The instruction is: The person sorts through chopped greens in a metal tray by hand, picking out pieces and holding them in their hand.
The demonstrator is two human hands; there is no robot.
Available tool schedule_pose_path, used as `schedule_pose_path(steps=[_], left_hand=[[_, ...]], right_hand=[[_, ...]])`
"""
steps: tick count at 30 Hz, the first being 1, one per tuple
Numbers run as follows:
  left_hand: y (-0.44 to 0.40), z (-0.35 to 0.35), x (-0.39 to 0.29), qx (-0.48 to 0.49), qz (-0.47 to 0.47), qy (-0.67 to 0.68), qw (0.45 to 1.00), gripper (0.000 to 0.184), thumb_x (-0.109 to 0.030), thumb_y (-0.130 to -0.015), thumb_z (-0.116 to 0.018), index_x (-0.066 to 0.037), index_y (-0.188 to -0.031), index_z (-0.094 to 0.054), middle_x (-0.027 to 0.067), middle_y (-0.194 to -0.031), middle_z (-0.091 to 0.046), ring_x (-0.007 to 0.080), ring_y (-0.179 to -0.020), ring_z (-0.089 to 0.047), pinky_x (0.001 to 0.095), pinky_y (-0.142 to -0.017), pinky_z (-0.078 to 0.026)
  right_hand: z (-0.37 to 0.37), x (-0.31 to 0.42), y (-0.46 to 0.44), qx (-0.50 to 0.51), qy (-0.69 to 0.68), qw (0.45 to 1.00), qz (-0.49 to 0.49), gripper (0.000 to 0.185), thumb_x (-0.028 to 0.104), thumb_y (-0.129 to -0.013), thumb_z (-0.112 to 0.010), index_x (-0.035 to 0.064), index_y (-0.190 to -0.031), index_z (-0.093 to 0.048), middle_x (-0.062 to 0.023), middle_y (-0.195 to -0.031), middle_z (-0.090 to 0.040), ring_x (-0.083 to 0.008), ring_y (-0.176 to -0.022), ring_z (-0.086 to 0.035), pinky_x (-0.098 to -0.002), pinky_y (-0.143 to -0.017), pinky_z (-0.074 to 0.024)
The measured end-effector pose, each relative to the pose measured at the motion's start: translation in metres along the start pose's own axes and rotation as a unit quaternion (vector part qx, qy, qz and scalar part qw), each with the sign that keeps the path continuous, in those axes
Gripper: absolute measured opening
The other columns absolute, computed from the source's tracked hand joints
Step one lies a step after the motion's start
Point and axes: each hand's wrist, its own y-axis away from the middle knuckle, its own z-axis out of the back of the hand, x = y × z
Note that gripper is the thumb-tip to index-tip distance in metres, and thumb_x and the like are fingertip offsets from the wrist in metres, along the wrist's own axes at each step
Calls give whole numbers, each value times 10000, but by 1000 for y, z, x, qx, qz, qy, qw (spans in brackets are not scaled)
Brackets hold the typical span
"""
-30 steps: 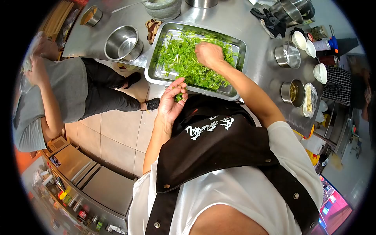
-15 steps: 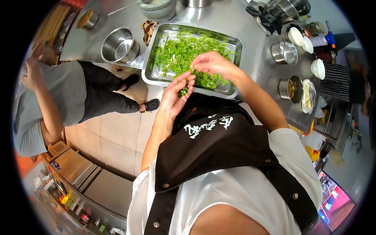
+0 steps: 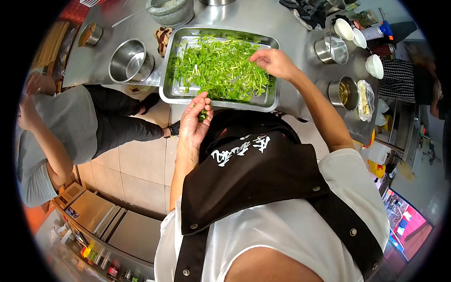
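A steel tray (image 3: 165, 90) at the top middle holds a loose heap of chopped green leafy herbs (image 3: 218, 66) with pale stems. At its near edge my left hand (image 3: 195, 123) is closed around a small bunch of green herbs (image 3: 202, 114), mostly hidden by the fingers. My right hand (image 3: 276, 63) hovers over the tray's right side, fingers bent together and pointing left. Whatever sits between its fingertips, if anything, is too small to make out. The two hands are well apart.
On the steel table stand an empty steel pot (image 3: 131, 61), a stone mortar (image 3: 170, 11), a patterned cloth (image 3: 162, 40) and, at right, steel pots (image 3: 331, 49) and white bowls (image 3: 374, 66). Another person (image 3: 58, 120) in grey stands at left.
My right hand has moved away from my left hand, to the right over the tray. My left hand has lowered slightly with the herbs. The whole view has shifted a little.
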Motion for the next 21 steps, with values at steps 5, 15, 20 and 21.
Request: schedule_pose_path(steps=[5, 15, 20, 21], left_hand=[[1, 6, -2, 6, 7, 25, 1000, 249, -38, -875, -577, 8, -1119, -553, 81, -878, -612, 129, -717, -548, 235, -640, -472], [8, 22, -3, -21, -7, 51, 998, 273, -28, -881, -562, 18, -1149, -539, 85, -881, -611, 138, -722, -556, 239, -652, -486], [9, 27, 0, -25, -5, 62, 998, 271, -31, -884, -558, 15, -1151, -540, 84, -900, -614, 138, -730, -561, 238, -660, -489], [9, 28, 1, -24, -6, 60, 998, 270, -31, -884, -557, 14, -1150, -541, 83, -903, -614, 139, -731, -563, 237, -662, -489]], right_hand=[[-15, 35, 10, 245, 84, 963, 80, 231, 76, -817, -562, 110, -1024, -658, -70, -935, -664, -205, -846, -620, -333, -767, -492], [-23, 46, -21, 176, -60, 982, 46, 388, -8, -799, -462, 148, -1110, -634, -78, -981, -661, -181, -918, -618, -309, -831, -491], [-45, 63, -8, 324, 64, 942, 65, 405, 16, -786, -443, 154, -1115, -635, -96, -996, -669, -184, -912, -622, -315, -822, -486], [-41, 68, -12, 269, 20, 960, 71, 409, 9, -782, -445, 152, -1113, -636, -97, -990, -668, -179, -912, -621, -309, -818, -487]])
